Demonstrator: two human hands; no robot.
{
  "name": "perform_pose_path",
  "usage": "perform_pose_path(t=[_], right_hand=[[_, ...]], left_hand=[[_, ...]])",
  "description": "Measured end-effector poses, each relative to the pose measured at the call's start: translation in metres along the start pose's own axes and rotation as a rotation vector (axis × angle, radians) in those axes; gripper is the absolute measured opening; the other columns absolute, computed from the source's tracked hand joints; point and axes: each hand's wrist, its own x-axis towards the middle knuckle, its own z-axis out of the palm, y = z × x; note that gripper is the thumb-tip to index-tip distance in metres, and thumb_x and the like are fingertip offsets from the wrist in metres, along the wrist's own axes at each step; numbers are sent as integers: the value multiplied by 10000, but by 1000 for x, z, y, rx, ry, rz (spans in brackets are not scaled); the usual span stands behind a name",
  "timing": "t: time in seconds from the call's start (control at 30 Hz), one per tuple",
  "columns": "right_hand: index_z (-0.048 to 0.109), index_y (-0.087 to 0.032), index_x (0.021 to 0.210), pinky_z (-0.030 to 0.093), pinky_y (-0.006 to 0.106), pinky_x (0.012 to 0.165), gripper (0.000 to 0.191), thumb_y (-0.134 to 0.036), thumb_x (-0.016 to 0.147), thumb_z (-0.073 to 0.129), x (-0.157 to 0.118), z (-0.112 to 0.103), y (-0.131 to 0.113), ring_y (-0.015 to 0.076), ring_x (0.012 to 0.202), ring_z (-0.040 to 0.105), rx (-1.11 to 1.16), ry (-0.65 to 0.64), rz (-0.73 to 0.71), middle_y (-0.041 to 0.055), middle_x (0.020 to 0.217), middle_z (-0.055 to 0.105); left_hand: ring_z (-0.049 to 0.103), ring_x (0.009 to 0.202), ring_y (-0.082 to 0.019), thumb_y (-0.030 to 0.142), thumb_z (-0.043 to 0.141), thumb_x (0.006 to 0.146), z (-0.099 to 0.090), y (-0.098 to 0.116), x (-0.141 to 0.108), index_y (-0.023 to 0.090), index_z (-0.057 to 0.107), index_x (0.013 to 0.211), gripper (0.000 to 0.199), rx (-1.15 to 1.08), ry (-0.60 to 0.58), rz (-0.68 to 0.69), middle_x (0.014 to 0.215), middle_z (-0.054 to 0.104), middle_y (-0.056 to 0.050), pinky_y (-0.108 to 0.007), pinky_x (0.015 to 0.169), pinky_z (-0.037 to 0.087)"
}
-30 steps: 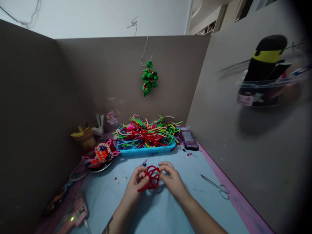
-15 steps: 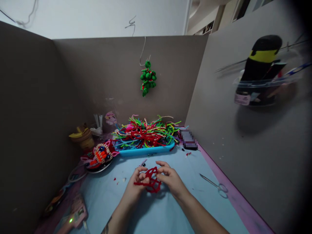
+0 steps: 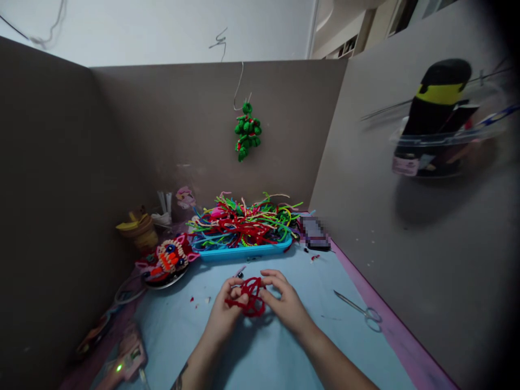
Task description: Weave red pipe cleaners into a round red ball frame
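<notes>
A looped red pipe-cleaner piece is held over the middle of the blue mat, its strands bent into an open, cage-like shape. My left hand is closed on its left side, thumb pressed against the fingers, with a short red end sticking out past the thumb. At the right side, my right hand pinches a strand between thumb and curled fingers; the exact contact point is partly hidden. Just beyond my left fingertips lies a small purple-and-dark item, too small to name.
A blue tray heaped with colourful pipe cleaners stands behind my hands. Scissors lie at right, a phone behind them. At left are a finished animal-face piece on a dish and a pink glue gun with a green light.
The red piece has turned slightly and looks more bunched, its loops closer together. Both hands stay nearly in place, with small finger movements.
</notes>
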Motion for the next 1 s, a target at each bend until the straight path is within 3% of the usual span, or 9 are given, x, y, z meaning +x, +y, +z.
perform_pose_path(t=[0.13,0.3,0.5,0.6,0.7,0.83,1.0], right_hand=[[674,-213,777,431,377,960,73,-261,746,630,1,1,3,241,1044,576,-51,89,-37,76,1017,612],[650,-199,621,393,414,1003,97,-183,715,636,-1,3,3,258,1085,564,-89,77,29,88,1075,614],[717,-175,627,338,482,1057,84,-199,707,701,1,3,1,312,1239,509,17,-97,175,138,1290,572],[717,-170,637,345,490,1049,74,-198,704,703,2,0,1,328,1291,466,52,-139,189,151,1308,569],[706,-180,694,394,461,1001,37,-208,705,684,3,-3,0,310,1208,535,17,-58,133,140,1218,618],[680,-213,891,478,335,798,190,-180,714,622,1,-2,-3,231,945,622,-56,77,-6,59,970,666],[652,-212,722,457,299,757,153,-105,739,543,-1,-1,-6,193,815,587,-165,123,-205,27,777,630]], left_hand=[[528,516,-95,444,822,631,4,2,-3,182,560,916,468,13,-14,8,621,601,37,-213,522,400],[543,535,-108,414,840,613,8,6,-8,190,566,913,464,-26,-26,9,621,592,40,-232,547,431],[607,554,-142,405,831,634,5,1,-4,200,538,951,478,-37,-63,5,660,632,20,-252,539,470],[618,561,-143,413,815,660,3,-1,-3,197,531,965,469,-17,-71,6,669,635,17,-261,554,485],[623,578,-145,406,810,671,1,-1,-3,190,534,978,466,-13,-64,10,676,627,16,-265,566,487],[622,577,-149,409,815,660,2,1,-4,192,530,977,478,-28,-49,-6,676,615,17,-257,548,472],[596,579,-132,417,824,642,6,5,-7,197,540,961,480,-15,-41,-3,657,563,46,-245,554,462]])
